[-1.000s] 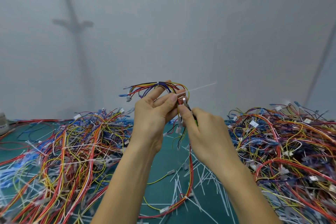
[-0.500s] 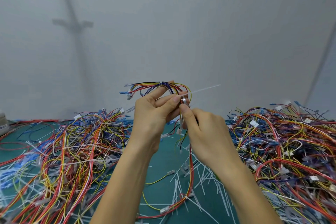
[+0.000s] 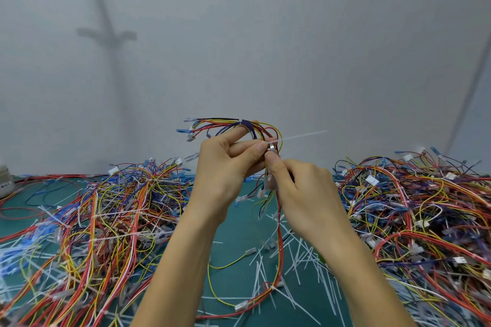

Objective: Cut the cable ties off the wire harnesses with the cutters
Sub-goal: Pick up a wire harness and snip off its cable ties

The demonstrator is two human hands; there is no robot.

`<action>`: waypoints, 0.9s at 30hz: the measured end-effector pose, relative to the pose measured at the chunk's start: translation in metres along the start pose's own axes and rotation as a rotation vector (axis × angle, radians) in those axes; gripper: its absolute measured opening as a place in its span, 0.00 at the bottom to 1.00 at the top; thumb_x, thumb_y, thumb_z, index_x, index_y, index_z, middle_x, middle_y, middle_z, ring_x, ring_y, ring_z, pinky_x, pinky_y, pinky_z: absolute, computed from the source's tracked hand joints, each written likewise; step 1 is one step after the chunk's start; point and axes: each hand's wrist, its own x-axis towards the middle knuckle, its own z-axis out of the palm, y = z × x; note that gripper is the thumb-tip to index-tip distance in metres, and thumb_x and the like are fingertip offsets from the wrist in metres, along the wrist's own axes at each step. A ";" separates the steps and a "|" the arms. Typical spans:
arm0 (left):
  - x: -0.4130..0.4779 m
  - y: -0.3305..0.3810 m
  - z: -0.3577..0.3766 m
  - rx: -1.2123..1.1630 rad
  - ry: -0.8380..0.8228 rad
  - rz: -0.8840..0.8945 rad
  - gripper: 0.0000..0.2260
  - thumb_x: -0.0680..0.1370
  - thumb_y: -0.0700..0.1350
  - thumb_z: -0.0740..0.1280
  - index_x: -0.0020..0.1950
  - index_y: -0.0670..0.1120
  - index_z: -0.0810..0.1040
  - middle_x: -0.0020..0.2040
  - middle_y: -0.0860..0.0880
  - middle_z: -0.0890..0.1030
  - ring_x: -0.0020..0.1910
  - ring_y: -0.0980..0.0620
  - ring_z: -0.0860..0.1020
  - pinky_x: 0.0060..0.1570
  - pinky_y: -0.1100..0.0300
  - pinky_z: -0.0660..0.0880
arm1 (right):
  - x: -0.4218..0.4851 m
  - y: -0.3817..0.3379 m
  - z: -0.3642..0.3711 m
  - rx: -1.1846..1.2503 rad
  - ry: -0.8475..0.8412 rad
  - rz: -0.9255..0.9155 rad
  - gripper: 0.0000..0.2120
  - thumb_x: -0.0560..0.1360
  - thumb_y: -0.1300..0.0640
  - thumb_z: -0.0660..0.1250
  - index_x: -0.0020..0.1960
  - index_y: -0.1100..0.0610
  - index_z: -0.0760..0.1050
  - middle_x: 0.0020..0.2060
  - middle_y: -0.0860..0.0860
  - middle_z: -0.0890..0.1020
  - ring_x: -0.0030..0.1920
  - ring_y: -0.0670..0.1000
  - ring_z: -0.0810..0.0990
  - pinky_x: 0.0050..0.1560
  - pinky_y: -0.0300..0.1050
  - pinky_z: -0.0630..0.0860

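Note:
My left hand point(image 3: 225, 164) holds a wire harness point(image 3: 228, 125) up in front of the wall, fingers curled round its multicoloured wires. A white cable tie point(image 3: 303, 135) sticks out to the right from the bundle. My right hand point(image 3: 305, 188) grips the cutters point(image 3: 272, 147), whose metal jaws sit at the harness right by my left fingertips. The cutter handles are hidden inside my right hand. The harness's red and yellow wires hang down to the green mat point(image 3: 233, 247).
A big heap of tangled harnesses point(image 3: 106, 220) lies on the left, another heap point(image 3: 414, 215) on the right. Cut white tie pieces point(image 3: 297, 255) litter the mat between them. A grey wall rises behind. A pale object point(image 3: 5, 178) sits at the far left edge.
Both hands have risen slightly with the harness. The cutter jaws stay at the tie by my left fingertips.

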 end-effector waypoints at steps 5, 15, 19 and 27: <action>-0.002 0.006 0.000 0.096 -0.057 0.043 0.23 0.77 0.33 0.68 0.35 0.61 0.84 0.40 0.53 0.86 0.42 0.57 0.84 0.40 0.66 0.79 | -0.001 0.000 -0.002 -0.012 -0.005 -0.007 0.28 0.79 0.36 0.50 0.29 0.51 0.68 0.24 0.50 0.71 0.35 0.58 0.73 0.38 0.54 0.68; -0.001 0.006 0.001 0.063 -0.016 0.054 0.15 0.77 0.34 0.69 0.37 0.52 0.81 0.42 0.48 0.87 0.43 0.51 0.85 0.40 0.63 0.80 | -0.001 -0.003 -0.003 0.107 -0.040 0.024 0.34 0.74 0.32 0.45 0.32 0.57 0.74 0.26 0.54 0.77 0.34 0.56 0.76 0.40 0.53 0.73; -0.002 0.006 0.002 0.057 -0.038 0.056 0.13 0.77 0.34 0.69 0.40 0.53 0.79 0.42 0.47 0.87 0.43 0.51 0.84 0.41 0.63 0.80 | 0.000 -0.003 -0.004 0.129 -0.022 0.034 0.33 0.74 0.32 0.46 0.32 0.58 0.74 0.25 0.54 0.77 0.33 0.56 0.76 0.39 0.54 0.74; -0.002 0.005 0.003 0.076 -0.040 0.034 0.12 0.77 0.33 0.68 0.45 0.52 0.78 0.42 0.48 0.87 0.42 0.53 0.84 0.41 0.64 0.80 | 0.000 -0.002 -0.005 0.126 -0.008 0.041 0.31 0.79 0.37 0.50 0.28 0.55 0.71 0.23 0.51 0.75 0.32 0.54 0.75 0.39 0.54 0.73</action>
